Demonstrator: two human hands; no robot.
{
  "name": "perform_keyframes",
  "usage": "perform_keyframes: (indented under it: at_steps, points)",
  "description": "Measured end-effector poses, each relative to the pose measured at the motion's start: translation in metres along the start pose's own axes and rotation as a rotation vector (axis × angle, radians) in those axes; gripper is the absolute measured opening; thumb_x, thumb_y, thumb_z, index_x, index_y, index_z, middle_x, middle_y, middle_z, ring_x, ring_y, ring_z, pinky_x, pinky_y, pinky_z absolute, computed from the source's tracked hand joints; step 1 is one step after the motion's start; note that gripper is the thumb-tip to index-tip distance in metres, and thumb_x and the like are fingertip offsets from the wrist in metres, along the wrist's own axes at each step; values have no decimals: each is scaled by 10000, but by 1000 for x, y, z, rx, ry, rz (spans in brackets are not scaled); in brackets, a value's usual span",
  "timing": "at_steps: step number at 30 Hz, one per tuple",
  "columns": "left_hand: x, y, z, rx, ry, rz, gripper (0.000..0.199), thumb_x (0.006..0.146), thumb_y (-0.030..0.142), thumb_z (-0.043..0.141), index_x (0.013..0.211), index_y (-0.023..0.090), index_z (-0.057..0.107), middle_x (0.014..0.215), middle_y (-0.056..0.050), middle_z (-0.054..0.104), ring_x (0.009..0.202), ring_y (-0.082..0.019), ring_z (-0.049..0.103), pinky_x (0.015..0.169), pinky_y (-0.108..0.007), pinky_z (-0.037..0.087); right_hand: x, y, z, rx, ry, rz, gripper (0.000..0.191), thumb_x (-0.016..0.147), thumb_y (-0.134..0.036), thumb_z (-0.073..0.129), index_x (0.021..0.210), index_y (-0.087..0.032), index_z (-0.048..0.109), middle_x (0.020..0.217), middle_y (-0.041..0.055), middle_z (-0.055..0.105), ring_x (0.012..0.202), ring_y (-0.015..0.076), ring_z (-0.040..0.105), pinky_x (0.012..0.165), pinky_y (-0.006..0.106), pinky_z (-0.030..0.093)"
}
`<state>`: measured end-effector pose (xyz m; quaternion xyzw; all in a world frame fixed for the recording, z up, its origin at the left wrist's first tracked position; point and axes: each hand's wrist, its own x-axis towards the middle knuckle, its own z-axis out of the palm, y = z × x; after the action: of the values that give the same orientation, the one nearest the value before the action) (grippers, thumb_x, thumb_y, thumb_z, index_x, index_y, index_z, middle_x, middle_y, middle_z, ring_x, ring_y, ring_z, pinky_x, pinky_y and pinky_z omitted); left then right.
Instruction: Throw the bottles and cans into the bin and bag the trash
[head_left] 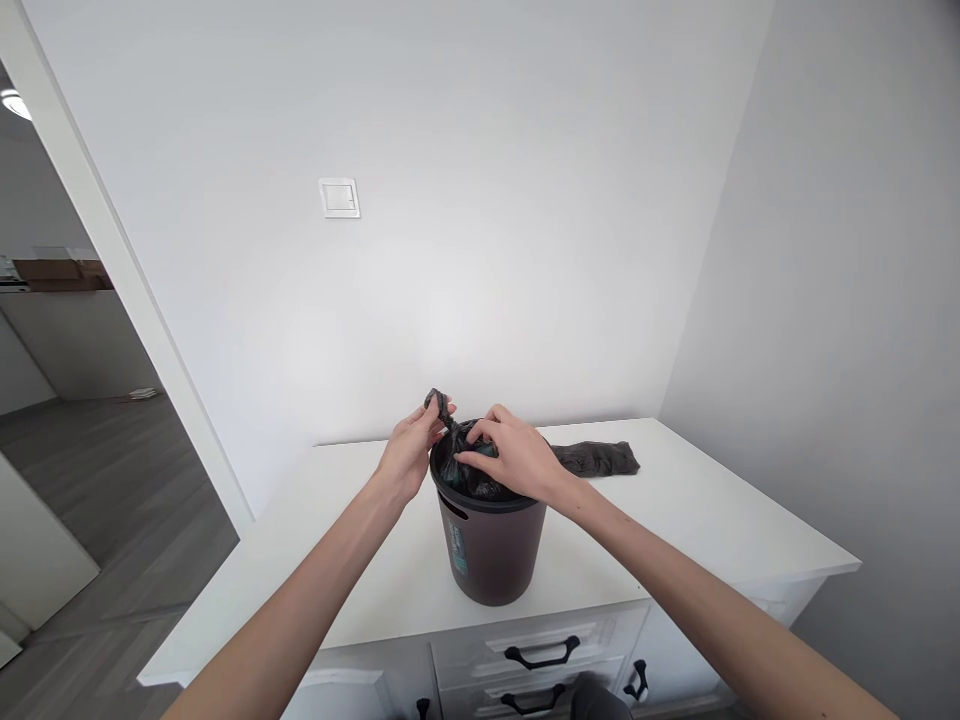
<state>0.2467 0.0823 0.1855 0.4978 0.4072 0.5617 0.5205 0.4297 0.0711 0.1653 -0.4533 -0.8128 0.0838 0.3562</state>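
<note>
- Bare forearms (675, 570) rise from the lower corners and converge over a bin (495, 555), spread wide enough, it seems, to leave its body clear between them.
- White drawer fronts (471, 655), with moulded panels and curved black handles (542, 655), face the camera below the desk (360, 590), whose pale top looks smooth.
- Round and tapering toward its base, the brown bin stands upright near the desk's front edge, probably so both hands reach easily over its black rim. Its wall looks like hard plastic, with a slot below the rim and a blue-green label (458, 548).
- Inside the bin sits a black bag (480, 488) of thin, glossy, crinkled film, something greenish showing through or beside it.
- At the bin's left side, the left hand (409, 452) has its grip clamped on the bag's twisted neck (437, 402), apparently to keep the film gathered above the rim.
- Over the opening, the right hand (517, 452) curls palm down, thumb and forefinger slightly apart at the bag; whether that grip nips any film, I cannot tell.
- Behind, a flat, wrinkled dark plastic strip (600, 459) lies on the desk, seemingly set aside from the work.
- Farther back, a plain wall (525, 200) carries a square white switch (340, 198).
</note>
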Motion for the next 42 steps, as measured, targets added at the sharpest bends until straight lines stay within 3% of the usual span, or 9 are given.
perform_keyframes:
  at_steps: [3, 6, 12, 14, 22, 27, 33, 37, 42]
  points:
    - [0, 0, -3, -10, -4, 1, 556, 683, 691, 817, 959, 219, 711, 1174, -74, 714, 1144, -219, 582, 858, -311, 384, 3, 0, -2, 111, 2, 53, 229, 947, -399, 668, 794, -229, 664, 899, 11, 607, 745, 151, 576, 695, 296, 428]
    - [0, -2, -5, 3, 10, 3, 585, 676, 720, 804, 960, 217, 706, 1154, -79, 713, 1175, -236, 569, 890, -320, 372, -3, 1, -11, 172, -2, 91, 316, 952, -442, 644, 730, -219, 616, 824, 12, 626, 765, 165, 581, 702, 300, 428]
    - [0, -4, -1, 18, -17, 17, 561, 713, 722, 778, 946, 215, 723, 1157, -90, 717, 1152, -247, 576, 871, -318, 376, 0, 1, -6, -14, -50, 82, 283, 914, -516, 672, 999, -246, 683, 942, 24, 622, 799, 174, 587, 682, 295, 407]
    - [1, -4, -1, 28, -16, 16, 523, 733, 690, 781, 949, 217, 725, 1170, -93, 719, 1175, -259, 573, 884, -327, 373, 8, 2, -1, -26, -99, 85, 247, 899, -485, 699, 994, -257, 709, 960, 28, 604, 825, 176, 586, 700, 293, 407]
    - [2, -4, -6, 115, -45, 34, 471, 796, 647, 732, 977, 212, 730, 1205, -102, 727, 1219, -282, 581, 967, -367, 378, 14, 10, -13, 385, -278, 203, 210, 850, -422, 702, 831, -231, 618, 750, -43, 563, 705, 138, 499, 653, 272, 389]
    - [-7, -2, -4, 343, -73, 71, 437, 878, 651, 617, 921, 223, 693, 1094, -72, 750, 1095, -267, 632, 957, -375, 422, 2, 16, -23, 420, -260, 229, 170, 871, -384, 659, 843, -231, 589, 827, -30, 621, 762, 143, 533, 707, 283, 417]
    - [-2, -4, -9, 725, -43, 88, 315, 991, 559, 397, 927, 275, 519, 958, -42, 751, 1045, -281, 654, 923, -418, 437, 1, 21, -17, 373, -228, 188, 149, 882, -371, 626, 844, -238, 570, 839, -28, 623, 759, 147, 531, 724, 298, 428]
    - [4, -2, -7, 772, -60, 53, 260, 987, 507, 388, 884, 278, 457, 884, -37, 746, 996, -295, 664, 922, -440, 435, 5, 22, -14, 364, -224, 158, 126, 879, -348, 609, 835, -242, 556, 822, -35, 617, 747, 148, 532, 727, 306, 433]
    - [9, 1, -3, 747, -100, -55, 241, 953, 495, 439, 950, 269, 522, 876, -44, 773, 1092, -300, 673, 972, -430, 453, -3, 20, -14, 341, -160, 164, 130, 899, -360, 592, 870, -243, 544, 881, -16, 635, 769, 155, 579, 717, 310, 464]
